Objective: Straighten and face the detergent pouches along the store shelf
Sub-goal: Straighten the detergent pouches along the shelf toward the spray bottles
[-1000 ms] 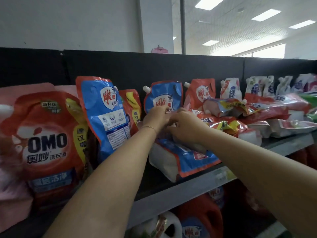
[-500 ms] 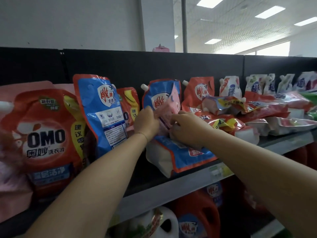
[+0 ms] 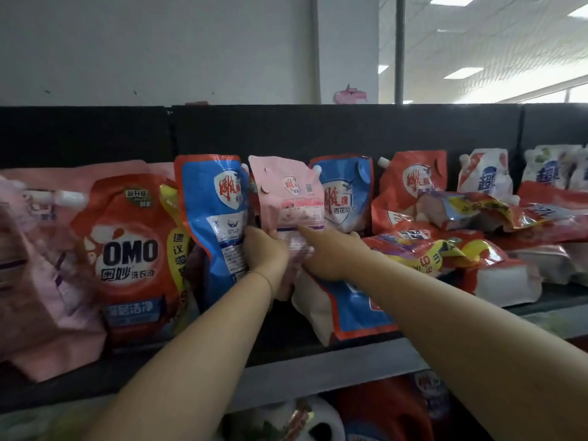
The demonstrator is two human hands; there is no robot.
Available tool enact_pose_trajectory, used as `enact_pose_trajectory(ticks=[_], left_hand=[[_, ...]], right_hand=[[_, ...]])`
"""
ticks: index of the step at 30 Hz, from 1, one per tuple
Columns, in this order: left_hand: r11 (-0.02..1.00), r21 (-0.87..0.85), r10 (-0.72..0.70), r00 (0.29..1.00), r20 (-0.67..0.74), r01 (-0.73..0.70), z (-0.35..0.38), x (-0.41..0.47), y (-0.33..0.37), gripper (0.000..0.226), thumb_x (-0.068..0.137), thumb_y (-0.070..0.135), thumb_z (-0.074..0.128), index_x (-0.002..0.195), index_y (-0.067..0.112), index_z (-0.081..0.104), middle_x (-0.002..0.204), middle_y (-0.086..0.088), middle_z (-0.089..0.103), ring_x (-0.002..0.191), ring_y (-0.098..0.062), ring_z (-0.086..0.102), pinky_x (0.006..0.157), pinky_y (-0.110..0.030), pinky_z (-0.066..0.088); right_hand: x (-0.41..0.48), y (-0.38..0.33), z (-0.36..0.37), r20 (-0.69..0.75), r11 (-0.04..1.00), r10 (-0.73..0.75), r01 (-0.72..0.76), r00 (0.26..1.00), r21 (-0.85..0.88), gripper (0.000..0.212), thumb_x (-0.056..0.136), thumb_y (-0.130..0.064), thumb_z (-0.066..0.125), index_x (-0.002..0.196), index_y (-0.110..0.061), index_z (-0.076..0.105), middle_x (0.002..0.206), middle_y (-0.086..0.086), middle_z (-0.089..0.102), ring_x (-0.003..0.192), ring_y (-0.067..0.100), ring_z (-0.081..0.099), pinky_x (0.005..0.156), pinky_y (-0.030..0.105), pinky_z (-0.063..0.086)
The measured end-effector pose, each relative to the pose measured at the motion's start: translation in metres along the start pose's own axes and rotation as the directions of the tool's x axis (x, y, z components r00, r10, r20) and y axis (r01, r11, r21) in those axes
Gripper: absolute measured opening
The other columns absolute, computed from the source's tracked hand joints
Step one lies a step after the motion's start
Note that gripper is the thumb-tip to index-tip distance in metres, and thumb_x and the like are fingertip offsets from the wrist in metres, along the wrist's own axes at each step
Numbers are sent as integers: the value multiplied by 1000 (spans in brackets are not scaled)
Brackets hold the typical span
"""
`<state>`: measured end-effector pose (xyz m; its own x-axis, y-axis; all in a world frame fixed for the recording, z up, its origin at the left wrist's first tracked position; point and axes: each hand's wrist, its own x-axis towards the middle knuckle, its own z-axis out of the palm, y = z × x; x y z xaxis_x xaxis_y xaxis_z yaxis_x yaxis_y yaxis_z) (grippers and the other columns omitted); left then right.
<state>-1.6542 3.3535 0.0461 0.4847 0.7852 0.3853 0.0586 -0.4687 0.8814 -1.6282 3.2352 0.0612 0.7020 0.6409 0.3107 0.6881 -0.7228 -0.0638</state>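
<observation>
Both hands are holding a pink pouch upright near the middle of the shelf. The left hand is gripping its lower left edge, with the fingers curling round it. The right hand is pinching the lower right side, with the thumb lying across the printed front and the other fingers hiding behind the pouch. The pink pouch is facing forward, and I cannot tell whether its bottom is touching the shelf.

It is standing between a tall blue pouch on its left and a second blue pouch on its right, partly covering the latter. Under the right hand a flat blue pouch is lying on its back, its white bottom end pointing toward the shelf's front edge.

Left of the tall blue pouch an OMO pouch is standing face forward, and pale pink pouches are leaning at the far left. To the right a red pouch is standing against the black back panel, with a heap of pouches lying flat in front of it. A white pouch is standing farther right. Blurred jugs are sitting below the shelf.
</observation>
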Motion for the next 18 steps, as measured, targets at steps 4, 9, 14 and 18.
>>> enact_pose_trajectory(ticks=[4, 9, 14, 18], left_hand=[[994, 97, 56, 998, 33, -59, -5, -4, -4, 38, 99, 18, 49, 129, -3, 41, 132, -23, 54, 121, -39, 52, 95, -40, 43], [898, 236, 372, 927, 50, -372, -13, -16, -17, 31, 96, 18, 55, 119, 3, 42, 122, -18, 53, 108, -33, 56, 80, -36, 45], [823, 221, 544, 838, -44, -523, -23, -33, -15, 30, 88, 10, 61, 111, 4, 43, 116, -14, 46, 103, -24, 50, 76, -23, 35], [789, 298, 574, 817, -50, -537, -31, -39, -12, 40, 85, 15, 68, 115, 7, 43, 120, -13, 45, 106, -24, 50, 80, -27, 43]], right_hand=[[4, 4, 2, 11, 998, -41, 42, 999, -40, 70, 91, -38, 47, 152, -34, 13, 157, 8, 28, 138, 33, 34, 109, 50, 34], [9, 5, 1, 50, 997, -70, 71, 996, -16, 69, 89, -45, 47, 151, -25, 22, 155, 9, 31, 137, 34, 35, 108, 50, 36], [-1, 8, -7, -8, 986, -113, 113, 994, 120, 37, 90, -34, 50, 125, -21, 58, 129, 7, 56, 114, 28, 53, 97, 43, 46], [-9, 14, -13, -57, 986, -152, 155, 987, 56, 32, 92, -36, 52, 119, -21, 61, 128, 6, 56, 111, 27, 54, 93, 42, 49]])
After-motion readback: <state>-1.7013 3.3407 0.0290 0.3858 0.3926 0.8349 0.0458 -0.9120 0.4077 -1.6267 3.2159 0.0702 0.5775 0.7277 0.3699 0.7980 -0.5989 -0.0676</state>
